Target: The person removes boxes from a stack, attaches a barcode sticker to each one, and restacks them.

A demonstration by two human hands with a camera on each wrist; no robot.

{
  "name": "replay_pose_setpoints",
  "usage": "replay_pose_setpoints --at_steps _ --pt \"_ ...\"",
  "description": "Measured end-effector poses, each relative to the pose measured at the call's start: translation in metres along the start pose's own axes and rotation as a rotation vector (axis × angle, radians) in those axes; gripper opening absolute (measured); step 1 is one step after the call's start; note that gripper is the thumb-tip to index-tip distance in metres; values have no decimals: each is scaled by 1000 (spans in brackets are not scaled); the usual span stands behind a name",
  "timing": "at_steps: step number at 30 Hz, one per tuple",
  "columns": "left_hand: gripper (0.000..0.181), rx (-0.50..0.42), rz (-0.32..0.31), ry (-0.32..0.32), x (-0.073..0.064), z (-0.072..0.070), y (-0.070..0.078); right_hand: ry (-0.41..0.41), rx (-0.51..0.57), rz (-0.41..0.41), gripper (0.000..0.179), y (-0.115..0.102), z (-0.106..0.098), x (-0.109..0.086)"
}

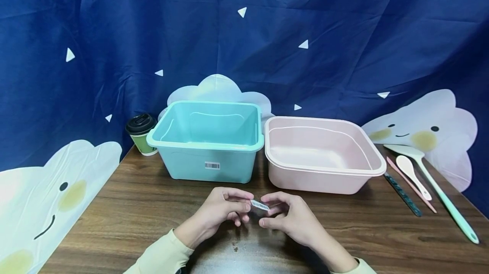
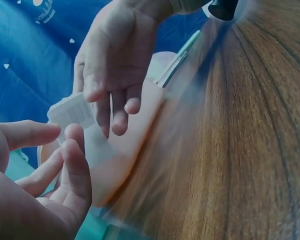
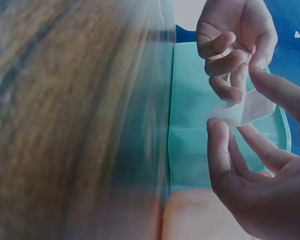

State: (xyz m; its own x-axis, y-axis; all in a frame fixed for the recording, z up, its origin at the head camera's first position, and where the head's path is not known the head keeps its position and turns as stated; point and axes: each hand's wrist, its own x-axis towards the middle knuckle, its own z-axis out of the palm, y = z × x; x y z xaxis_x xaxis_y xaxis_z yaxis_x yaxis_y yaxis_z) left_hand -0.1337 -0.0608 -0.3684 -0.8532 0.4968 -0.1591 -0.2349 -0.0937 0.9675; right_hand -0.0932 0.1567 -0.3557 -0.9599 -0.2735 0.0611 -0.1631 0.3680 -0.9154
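Observation:
My left hand (image 1: 223, 208) pinches one end of a small white barcode label (image 1: 260, 205) between its fingertips, low over the table. From the other side, my right hand (image 1: 292, 216) has its curled fingers at the opposite end. In the left wrist view the label (image 2: 75, 111) shows a printed barcode and a see-through lower part, with the right thumb (image 2: 94, 89) at its corner. The right wrist view shows the label (image 3: 257, 107) between both hands, the right thumb (image 3: 218, 129) against its pale corner.
Behind the hands stand a turquoise bin (image 1: 214, 161) with its own barcode sticker and a pink basin (image 1: 317, 180). A green cup (image 1: 143, 142) with black lid is at left. At right lie a long-handled spatula (image 1: 447, 202), a white spoon (image 1: 412, 174), a pink stick (image 1: 410, 185) and a dark strip (image 1: 403, 195).

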Motion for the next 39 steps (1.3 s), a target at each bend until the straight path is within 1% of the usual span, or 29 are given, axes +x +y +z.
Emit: replay_pose_setpoints --at_steps 5,8,12,14,19,25,28,34,39 --pt "42 5 0 4 1 0 0 -2 13 0 47 0 -2 1" --pt "42 11 6 4 1 0 -1 -8 39 7 45 -1 -4 1" --pt "42 6 11 -1 0 -1 -1 -5 49 -10 43 -2 -6 2" --pt "43 -1 10 -6 0 -1 -1 -6 41 -28 43 -1 -6 2" --pt "44 -21 -2 -15 -2 0 0 -21 27 -38 47 0 -5 2" --pt "46 -49 -16 -12 -2 1 2 -31 39 -46 49 1 -4 2" --pt "47 -63 -13 -13 -3 1 2 -28 40 -57 49 1 -4 1" --pt "50 -66 -1 -35 -4 0 3 -10 -5 -78 44 2 -4 2" --pt "51 -21 10 -45 -4 0 3 -1 -37 -70 38 3 -4 2"
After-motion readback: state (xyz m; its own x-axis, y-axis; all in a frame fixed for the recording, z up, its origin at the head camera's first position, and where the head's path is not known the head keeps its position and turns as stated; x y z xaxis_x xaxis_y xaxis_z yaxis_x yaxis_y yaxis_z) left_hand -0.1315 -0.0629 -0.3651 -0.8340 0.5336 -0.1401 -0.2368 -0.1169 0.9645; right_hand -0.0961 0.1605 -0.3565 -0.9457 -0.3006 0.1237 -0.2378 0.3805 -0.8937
